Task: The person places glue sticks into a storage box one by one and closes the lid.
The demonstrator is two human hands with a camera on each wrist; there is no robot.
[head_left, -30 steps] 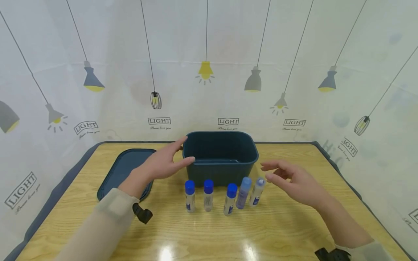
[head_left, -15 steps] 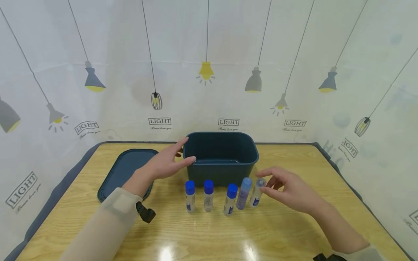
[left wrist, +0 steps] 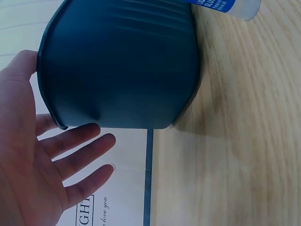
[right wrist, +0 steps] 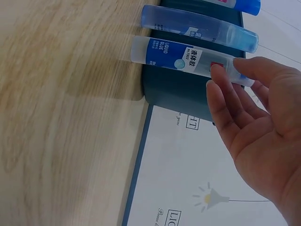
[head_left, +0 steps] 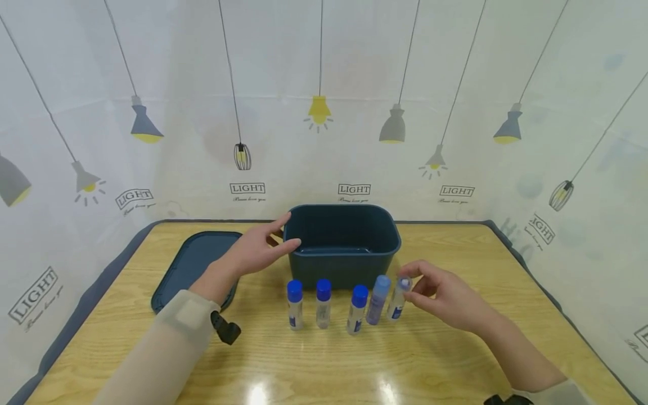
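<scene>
My left hand (head_left: 255,250) (left wrist: 33,146), thumb and fingers spread, touches the left rim of a dark teal box (head_left: 339,270) (left wrist: 117,66). At the rightmost glue bottle (head_left: 396,309) (right wrist: 164,57), my right hand (head_left: 448,295) (right wrist: 263,127) pinches the clear top between thumb and fingers; the bottle stands upright. Just left of it is a bottle with a light blue cap (head_left: 376,305) (right wrist: 188,27). Farther left stand a bottle (head_left: 356,318), another (head_left: 323,312) and one more (head_left: 295,314), all with dark blue caps, in front of the box.
A dark blue lid (head_left: 194,259) lies on the wooden table (head_left: 304,365) at the left, partly hidden by my left forearm. Behind the box rises a pale cloth backdrop (head_left: 283,67) printed with lamps, which also borders the table at both sides.
My right hand has moved left to the rightmost bottle, and its thumb and fingers have closed round the top. The left hand has barely shifted; box and bottles have stayed in place.
</scene>
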